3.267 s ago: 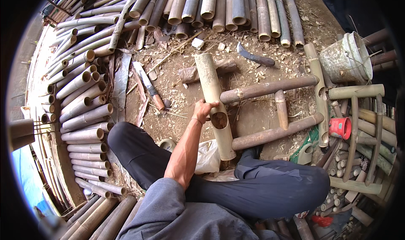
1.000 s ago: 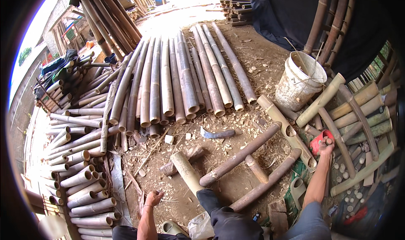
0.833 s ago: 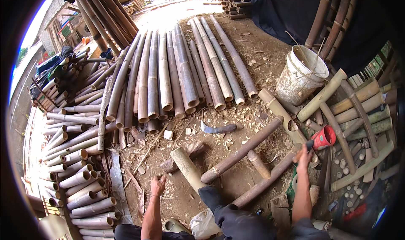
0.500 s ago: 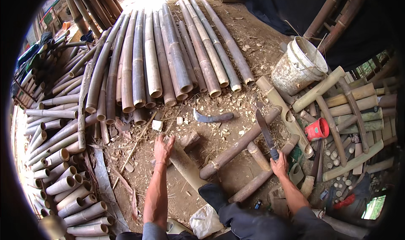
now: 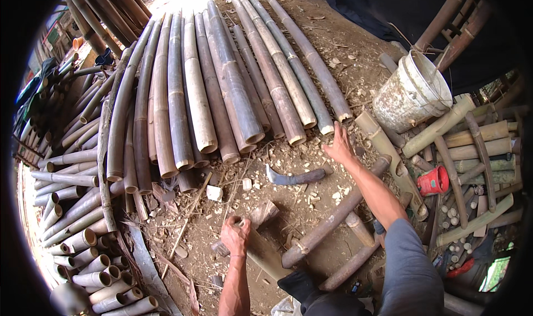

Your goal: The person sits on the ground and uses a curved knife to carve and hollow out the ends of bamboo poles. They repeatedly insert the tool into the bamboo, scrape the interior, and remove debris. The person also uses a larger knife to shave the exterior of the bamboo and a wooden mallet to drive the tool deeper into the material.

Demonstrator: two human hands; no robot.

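My left hand (image 5: 236, 235) is closed round the upper end of a short pale bamboo piece (image 5: 266, 259), which slants down toward my dark-clad leg. A chunky wooden block (image 5: 264, 214) lies beside that end. Stretched out ahead, my right hand (image 5: 340, 145) is empty, its fingers apart, close to the cut ends of the long bamboo poles (image 5: 230, 74). Left of it on the ground lies a hooked tool with a dark handle (image 5: 302, 177). Beside my right arm shows only the dark knife handle (image 5: 379, 227); the arm hides the rest.
A bamboo frame (image 5: 338, 219) lies before me on chip-strewn ground. A notched bamboo piece (image 5: 391, 158), a dirty white bucket (image 5: 413, 91) and a red container (image 5: 433, 181) stand or lie at right. Stacked bamboo lengths (image 5: 89, 260) fill the left side.
My right hand has let go of the knife, which was upright in it, and reached forward to the pole ends. My left hand stays on the bamboo piece's end. The view has shifted.
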